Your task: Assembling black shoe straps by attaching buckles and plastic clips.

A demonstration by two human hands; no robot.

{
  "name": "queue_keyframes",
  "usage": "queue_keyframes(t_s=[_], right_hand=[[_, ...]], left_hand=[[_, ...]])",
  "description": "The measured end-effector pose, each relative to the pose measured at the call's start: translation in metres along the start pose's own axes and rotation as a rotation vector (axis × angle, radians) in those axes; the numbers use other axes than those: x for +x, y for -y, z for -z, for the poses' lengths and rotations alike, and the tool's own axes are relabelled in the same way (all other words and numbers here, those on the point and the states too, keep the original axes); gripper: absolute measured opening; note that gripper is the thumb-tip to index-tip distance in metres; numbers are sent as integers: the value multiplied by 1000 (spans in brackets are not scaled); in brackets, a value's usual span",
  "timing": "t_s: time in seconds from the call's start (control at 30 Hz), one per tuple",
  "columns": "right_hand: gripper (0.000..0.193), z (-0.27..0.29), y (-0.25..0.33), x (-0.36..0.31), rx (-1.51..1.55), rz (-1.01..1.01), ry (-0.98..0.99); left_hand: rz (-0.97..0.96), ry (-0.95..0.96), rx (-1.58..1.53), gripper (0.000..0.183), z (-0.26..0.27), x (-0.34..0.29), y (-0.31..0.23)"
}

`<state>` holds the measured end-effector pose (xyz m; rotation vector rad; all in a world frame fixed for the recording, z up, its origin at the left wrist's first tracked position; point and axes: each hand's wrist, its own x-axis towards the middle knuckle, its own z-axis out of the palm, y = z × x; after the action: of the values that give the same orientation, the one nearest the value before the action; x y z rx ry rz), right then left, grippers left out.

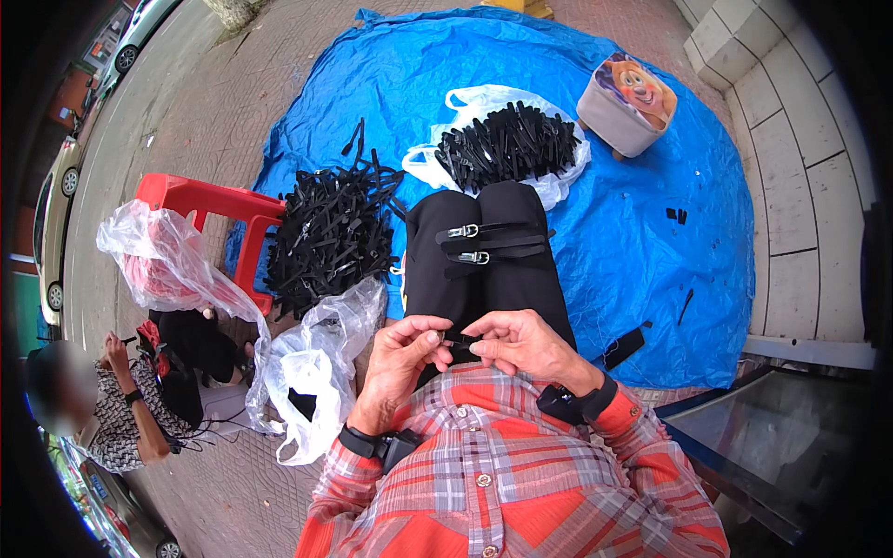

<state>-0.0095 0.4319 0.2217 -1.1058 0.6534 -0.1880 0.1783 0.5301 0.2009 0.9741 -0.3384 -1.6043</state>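
Over my lap, my left hand (pixel 406 365) and my right hand (pixel 526 350) pinch a short black strap (pixel 456 338) between them, one at each end. My fingertips cover much of it, and whether it carries a buckle I cannot tell. Two black straps with silver buckles (pixel 474 258) lie side by side across my thighs, beyond my hands. To the left is a tangled heap of black straps (pixel 330 237). Farther ahead, a dense bundle of black straps (pixel 507 149) rests on a white plastic bag (pixel 567 181).
A blue tarp (pixel 651 251) spreads over the paving. A red plastic stool (pixel 251 256) with clear plastic bags (pixel 316 358) stands at left, near a seated person (pixel 139 400). A padded stool (pixel 628 104) is at far right. A glass-topped case (pixel 772 437) sits at lower right.
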Motion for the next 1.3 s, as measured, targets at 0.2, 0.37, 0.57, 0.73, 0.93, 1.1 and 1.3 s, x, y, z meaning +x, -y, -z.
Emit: queue_keyframes(t_s=[0.2,0.37,0.57,0.73,0.93,1.1,1.3], right_hand=[[20,-3,1,0,12,-1,7],[20,-1,0,0,58,-18,71],[18,-6,2,1,116,-55,74],[18,-10,-2,4,151,-46,83],[18,-14,10,2,151,-26,58],[14,-7,18,-3,-33,-89,132],[13,-12,13,-3,57,-104,119]], left_hand=[[-37,-43,119,31,-6,-5,-4],[-29,-4,206,30,2,-8,-1],[-102,-26,174,26,-8,-9,-1],[-149,-1,250,17,-6,-11,4],[-65,-5,70,26,-12,-12,6],[-59,-18,98,25,-10,-14,1],[-53,14,305,23,-19,-18,-1]])
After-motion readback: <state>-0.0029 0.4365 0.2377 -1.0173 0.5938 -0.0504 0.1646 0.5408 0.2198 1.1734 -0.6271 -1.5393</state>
